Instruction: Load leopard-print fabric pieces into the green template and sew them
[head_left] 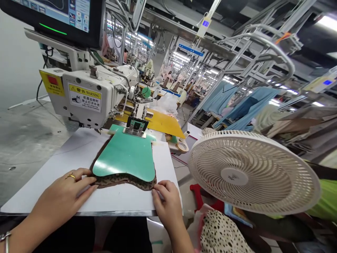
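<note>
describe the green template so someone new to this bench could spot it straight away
Start at the white sewing machine with the yellow warning label. On the white table before it lies a glossy green template, clamped at its far end. Unlike its neighbours, it covers leopard-print fabric showing along its near edge.

**Colour rundown of the sewing station**

Teal-green template [125, 158] sits on a brown leopard-print fabric piece [123, 180], dark spots peeking out along the near edge. Both lie on a plain white board [118, 200]. The sewing machine [89, 95] is off-white with a yellow-and-white warning label [84, 97] in black text, plus a yellow tag with a red patch [52, 82]. Behind it there's a bright yellow panel [163, 123]. The fan [252, 172] is cream. A cream cloth with black spots [223, 233] lies by the near right corner. Gold ring [70, 176] on the left hand [63, 198]. Blue garments [244, 107] hang further back.
</note>
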Action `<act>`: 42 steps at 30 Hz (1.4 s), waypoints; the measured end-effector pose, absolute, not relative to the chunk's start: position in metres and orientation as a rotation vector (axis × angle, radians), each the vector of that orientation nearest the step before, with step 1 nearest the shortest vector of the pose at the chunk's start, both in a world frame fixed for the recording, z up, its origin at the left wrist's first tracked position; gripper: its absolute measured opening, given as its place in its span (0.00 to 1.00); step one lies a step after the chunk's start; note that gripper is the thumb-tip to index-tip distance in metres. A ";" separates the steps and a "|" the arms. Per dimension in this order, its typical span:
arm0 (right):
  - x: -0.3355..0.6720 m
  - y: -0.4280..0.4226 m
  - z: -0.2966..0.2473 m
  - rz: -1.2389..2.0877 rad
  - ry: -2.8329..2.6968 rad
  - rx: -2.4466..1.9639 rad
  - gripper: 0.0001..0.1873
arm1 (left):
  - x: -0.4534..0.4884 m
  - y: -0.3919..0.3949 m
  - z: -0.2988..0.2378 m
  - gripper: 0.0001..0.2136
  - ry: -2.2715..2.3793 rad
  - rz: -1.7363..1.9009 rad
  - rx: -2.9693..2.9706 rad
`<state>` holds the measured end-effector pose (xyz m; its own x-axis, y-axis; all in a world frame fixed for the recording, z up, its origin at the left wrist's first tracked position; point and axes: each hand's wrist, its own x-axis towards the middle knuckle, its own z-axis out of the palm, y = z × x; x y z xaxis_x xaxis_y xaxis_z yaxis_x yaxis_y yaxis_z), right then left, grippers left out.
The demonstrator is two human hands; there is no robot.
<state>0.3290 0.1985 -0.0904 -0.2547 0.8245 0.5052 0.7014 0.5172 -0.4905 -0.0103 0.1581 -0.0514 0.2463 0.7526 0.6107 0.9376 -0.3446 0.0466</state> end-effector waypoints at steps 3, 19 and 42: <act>0.329 0.197 -0.090 0.227 -2.027 -1.221 0.07 | -0.013 0.160 -0.055 0.13 -1.605 -0.788 -2.210; 0.327 0.195 -0.092 0.210 -2.028 -1.203 0.15 | -0.010 0.155 -0.051 0.09 -1.397 -0.860 -2.274; 0.321 0.204 -0.090 0.167 -2.074 -1.177 0.08 | -0.006 0.155 -0.048 0.10 -1.523 -0.819 -2.246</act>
